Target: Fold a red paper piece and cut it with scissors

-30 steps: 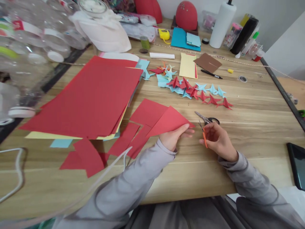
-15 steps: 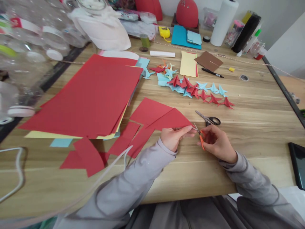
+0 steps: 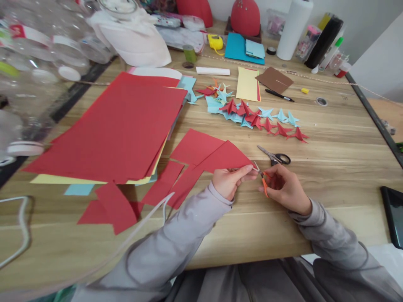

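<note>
My left hand (image 3: pixel 231 180) pinches the right corner of a piece of red paper (image 3: pixel 223 155), its thumb on top. Orange-handled scissors (image 3: pixel 264 184) are in my right hand (image 3: pixel 289 188), with fingers closed about the handles. Their blades stand slightly apart at the paper's corner, close to my left fingertips. Just beyond my right hand lies a second pair of scissors (image 3: pixel 275 156) with black handles. Left of my hands are cut red paper strips (image 3: pixel 163 180) and another red sheet (image 3: pixel 195 144), partly under the held piece.
A big stack of red sheets (image 3: pixel 119 126) covers the table's left side. Folded red and blue paper cranes (image 3: pixel 269 126) lie in rows beyond the scissors. A white cable (image 3: pixel 145 218) runs near my left sleeve. At the right edge sits a black device (image 3: pixel 392 214).
The whole view has shifted very slightly. My hands, the scissors and the red paper hold nearly the same positions; the blades still sit at the corner.
</note>
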### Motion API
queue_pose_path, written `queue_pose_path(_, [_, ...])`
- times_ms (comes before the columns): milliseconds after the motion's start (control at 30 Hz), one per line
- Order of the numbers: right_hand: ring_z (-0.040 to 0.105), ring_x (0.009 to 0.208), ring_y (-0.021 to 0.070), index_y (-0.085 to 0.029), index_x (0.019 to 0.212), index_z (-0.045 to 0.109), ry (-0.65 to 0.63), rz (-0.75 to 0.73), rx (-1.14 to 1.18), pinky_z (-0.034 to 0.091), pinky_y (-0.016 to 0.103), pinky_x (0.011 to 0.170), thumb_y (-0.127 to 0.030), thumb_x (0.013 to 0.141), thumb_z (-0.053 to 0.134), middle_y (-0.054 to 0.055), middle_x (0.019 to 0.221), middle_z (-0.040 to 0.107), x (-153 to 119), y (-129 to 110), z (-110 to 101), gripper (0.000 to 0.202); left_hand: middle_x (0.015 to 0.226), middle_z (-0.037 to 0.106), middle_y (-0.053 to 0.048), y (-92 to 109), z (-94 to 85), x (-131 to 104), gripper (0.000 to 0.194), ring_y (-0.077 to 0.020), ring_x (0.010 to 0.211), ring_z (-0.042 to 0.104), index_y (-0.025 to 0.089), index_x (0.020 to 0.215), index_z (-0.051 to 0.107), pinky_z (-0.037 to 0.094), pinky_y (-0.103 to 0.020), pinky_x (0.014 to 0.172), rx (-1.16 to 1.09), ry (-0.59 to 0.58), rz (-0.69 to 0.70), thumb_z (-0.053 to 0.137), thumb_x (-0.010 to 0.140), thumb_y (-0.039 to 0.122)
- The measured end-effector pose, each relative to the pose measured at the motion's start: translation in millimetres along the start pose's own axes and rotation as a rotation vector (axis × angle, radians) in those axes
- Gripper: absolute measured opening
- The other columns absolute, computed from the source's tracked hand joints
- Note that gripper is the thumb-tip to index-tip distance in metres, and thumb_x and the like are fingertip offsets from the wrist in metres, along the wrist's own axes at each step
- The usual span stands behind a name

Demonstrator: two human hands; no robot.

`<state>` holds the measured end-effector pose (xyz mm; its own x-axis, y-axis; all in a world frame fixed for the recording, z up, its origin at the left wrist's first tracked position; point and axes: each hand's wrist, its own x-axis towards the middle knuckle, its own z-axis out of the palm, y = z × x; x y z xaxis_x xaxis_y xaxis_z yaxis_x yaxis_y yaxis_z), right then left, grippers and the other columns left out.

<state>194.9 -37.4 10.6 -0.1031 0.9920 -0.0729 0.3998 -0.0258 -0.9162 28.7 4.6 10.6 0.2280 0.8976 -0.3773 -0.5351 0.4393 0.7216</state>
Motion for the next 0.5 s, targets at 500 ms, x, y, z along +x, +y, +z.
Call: queue_pose_path(500, [0.047,0.055,0.0094,-0.019,0.088,0.057,-0.016,-0.019,0.011,0.039,0.022,0.050,-0.030,0.068,0.074,-0.002,0.069,0.058,0.1,5.6,0.3,0.028,0.061,0.069,-0.005,0.1,-1.1,0.2,0.026,-0.0172,0.060,0.066,0.010,0.062,0.069,0.057,-0.031,0.060,0.017,0.007,0.012,0.085,0.047,0.025])
